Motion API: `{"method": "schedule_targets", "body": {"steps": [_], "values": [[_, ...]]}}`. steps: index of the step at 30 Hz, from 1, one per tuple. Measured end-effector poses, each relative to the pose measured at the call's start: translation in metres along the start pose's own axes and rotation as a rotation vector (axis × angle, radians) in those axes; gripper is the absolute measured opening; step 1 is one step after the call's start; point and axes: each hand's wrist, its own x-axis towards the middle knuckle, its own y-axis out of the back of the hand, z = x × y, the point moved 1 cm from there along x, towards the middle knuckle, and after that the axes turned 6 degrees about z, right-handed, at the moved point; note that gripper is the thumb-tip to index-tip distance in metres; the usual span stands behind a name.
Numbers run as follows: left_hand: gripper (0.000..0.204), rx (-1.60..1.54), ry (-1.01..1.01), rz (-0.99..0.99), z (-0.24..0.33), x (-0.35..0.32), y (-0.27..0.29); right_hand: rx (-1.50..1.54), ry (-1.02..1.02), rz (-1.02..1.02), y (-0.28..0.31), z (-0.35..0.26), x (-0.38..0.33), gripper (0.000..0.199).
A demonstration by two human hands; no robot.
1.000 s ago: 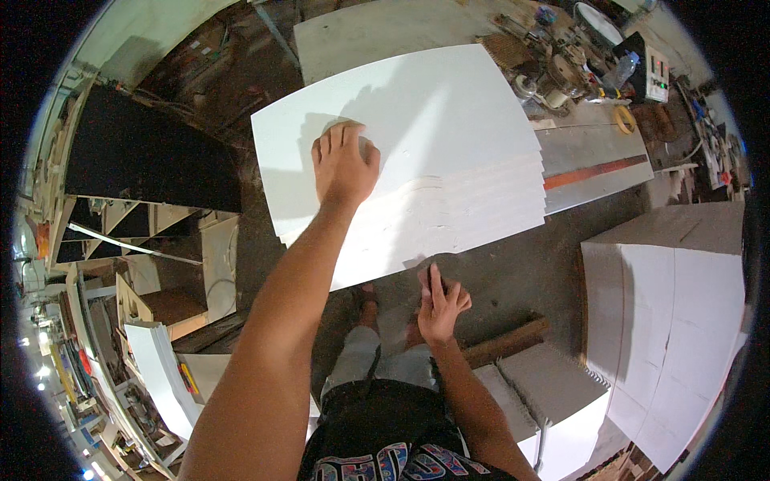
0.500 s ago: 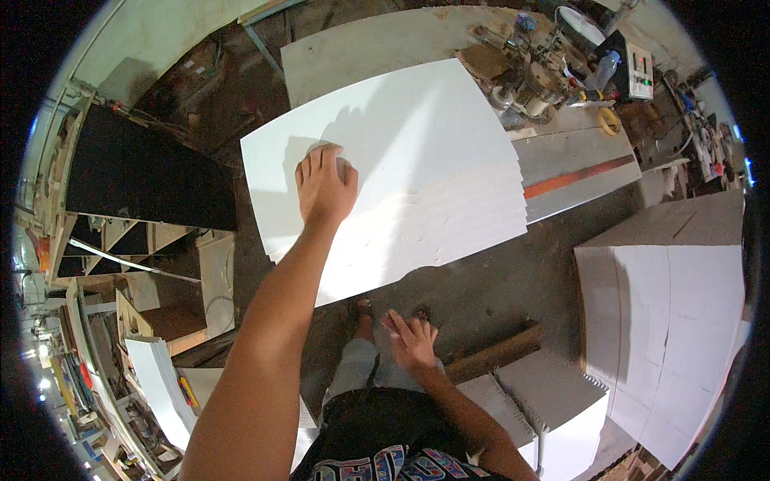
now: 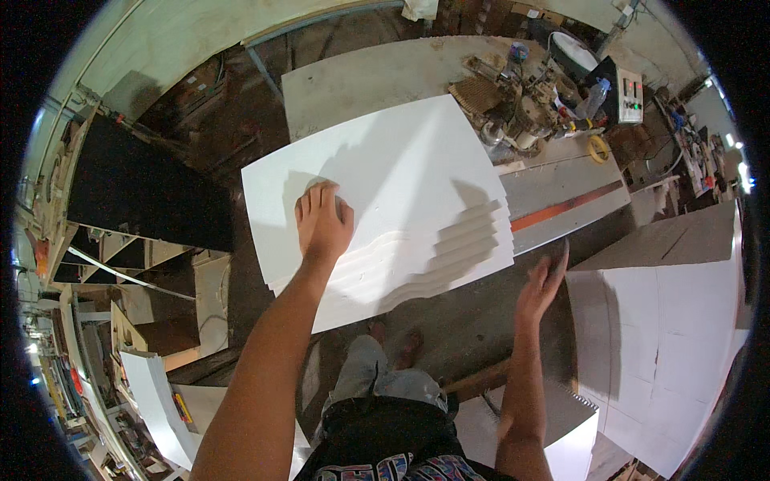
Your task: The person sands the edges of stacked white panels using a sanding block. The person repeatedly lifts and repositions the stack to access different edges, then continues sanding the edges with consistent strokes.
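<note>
A stack of large white sheets [image 3: 401, 160] lies before me, its near and right edges fanned into steps. My left hand [image 3: 325, 224] rests on the top sheet, fingers slightly bent and pressing down with nothing held. Beyond the stack's right edge is my right hand [image 3: 541, 289], raised with its fingers pointing away from me. It seems to grip a small thin flat piece [image 3: 565, 252], dark against the floor; its kind cannot be made out. The right hand does not touch the sheets.
Under the stack is a grey workbench [image 3: 345, 76]. Machinery [image 3: 529, 108], a control box [image 3: 628, 92] and a yellow tape roll [image 3: 597, 148] stand at the back right. Large white stacks [image 3: 650, 345] rise at the right. A black panel [image 3: 148, 180] is at the left.
My right hand has swung from in front of my body out to the right and farther from me. The near-edge steps of the sheets show more strongly. My left hand stays on the stack.
</note>
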Motion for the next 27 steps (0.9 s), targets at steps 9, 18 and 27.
{"method": "schedule_targets", "body": {"steps": [9, 18, 27], "values": [[0.050, -0.099, 0.025, -0.019, -0.002, 0.005, 0.005, -0.952, -0.041, -0.117, -0.105, 0.046, 0.151, 0.088], [0.088, -0.028, 0.246, -0.061, -0.036, -0.018, 0.003, -0.767, 0.080, -0.509, -0.199, 0.004, 0.150, 0.094], [0.109, -0.248, 0.937, -0.046, -0.121, -0.057, 0.046, -0.489, -0.048, -0.705, -0.195, 0.008, 0.155, 0.078]]}}
